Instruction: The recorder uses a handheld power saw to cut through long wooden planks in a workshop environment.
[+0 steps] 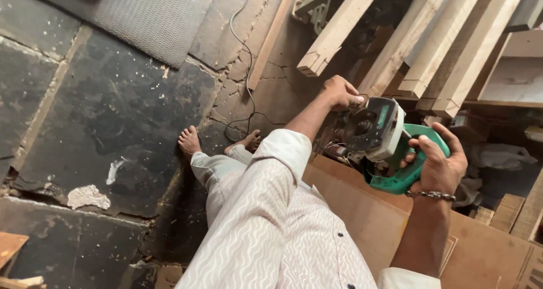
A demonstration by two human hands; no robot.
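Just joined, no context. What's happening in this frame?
A person standing barefoot on a cracked stone floor holds a green and grey handheld power saw up in front of them. The right hand grips the green handle; the left hand is at the far end of the tool's body. Wooden beams lean just beyond, brown board sheets lie below, and a thin cable trails across the floor.
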